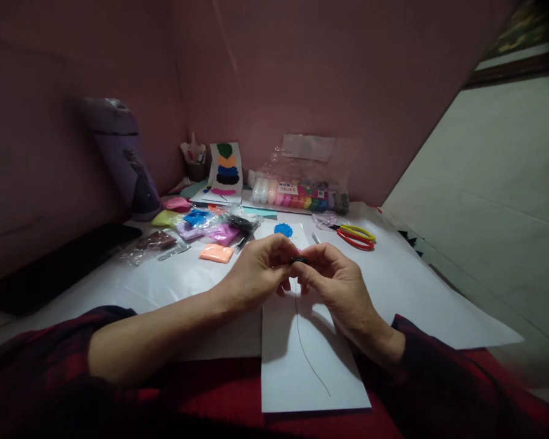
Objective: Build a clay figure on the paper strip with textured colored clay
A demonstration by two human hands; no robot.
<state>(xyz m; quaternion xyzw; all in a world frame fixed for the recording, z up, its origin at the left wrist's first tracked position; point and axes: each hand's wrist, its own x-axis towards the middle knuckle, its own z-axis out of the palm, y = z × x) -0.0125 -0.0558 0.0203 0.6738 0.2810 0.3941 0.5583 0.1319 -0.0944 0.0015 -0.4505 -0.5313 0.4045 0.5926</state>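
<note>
My left hand (271,263) and my right hand (332,273) meet over a white sheet of paper (281,372), fingertips touching. Between their thumbs and fingers is a small dark lump of modelling clay (299,260), pinched from both sides. A thin curved line (302,344) runs down the paper below my fingers. Past my hands, a textured blue clay patch (283,230) sits near the sheet's top. A bit of pink shows beside my fingertips, mostly hidden by them.
Bagged coloured clay, including an orange packet (216,253), lies at left. Scissors with red and yellow handles (357,236) rest at right. Behind stand a clear pack of clay (297,194), a sample card (226,174), a pen cup (195,164) and a purple container (123,158).
</note>
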